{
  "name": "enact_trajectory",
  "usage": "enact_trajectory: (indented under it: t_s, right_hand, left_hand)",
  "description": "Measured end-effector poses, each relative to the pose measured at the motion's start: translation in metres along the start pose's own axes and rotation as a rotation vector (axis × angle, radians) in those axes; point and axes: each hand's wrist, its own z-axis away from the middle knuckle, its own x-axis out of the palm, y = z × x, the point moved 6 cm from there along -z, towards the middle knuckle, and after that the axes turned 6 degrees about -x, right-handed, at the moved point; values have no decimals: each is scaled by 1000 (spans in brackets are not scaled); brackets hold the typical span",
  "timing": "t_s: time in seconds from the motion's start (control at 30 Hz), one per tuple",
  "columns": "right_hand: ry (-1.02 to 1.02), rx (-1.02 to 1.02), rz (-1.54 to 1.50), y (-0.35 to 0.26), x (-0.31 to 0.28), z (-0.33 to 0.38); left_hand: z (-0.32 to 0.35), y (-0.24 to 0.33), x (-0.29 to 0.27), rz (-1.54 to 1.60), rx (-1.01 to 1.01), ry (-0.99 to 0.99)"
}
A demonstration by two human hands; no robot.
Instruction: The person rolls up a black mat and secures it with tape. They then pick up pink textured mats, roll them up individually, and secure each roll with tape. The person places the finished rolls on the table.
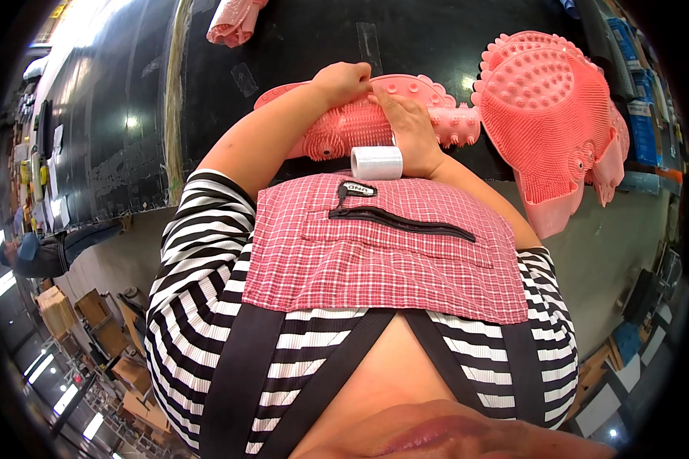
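Lower face (467,444) is cut off below. Over the pink bristled sheet (343,131) on the black table (298,42), the left hand (344,83) curls, fingertips hidden, and the right hand (410,126) stretches; we cannot tell if they grip.

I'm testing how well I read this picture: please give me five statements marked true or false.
1. The right hand touches a pink bristly mat. True.
2. The mat lies on something white. False: on a black tabletop.
3. A whitish roll sits nearer the right hand than the left hand. True.
4. No pink thing lies right of the right hand. False: a pink pile does.
5. A rolled-up pink piece lies beyond the mat. True.
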Motion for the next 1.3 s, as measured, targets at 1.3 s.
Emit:
enact_trajectory:
  t_s: [1.3]
  right_hand:
    - [-41,257,-75,11,11,-7]
  left_hand:
    - [50,24,14,101,0,-348]
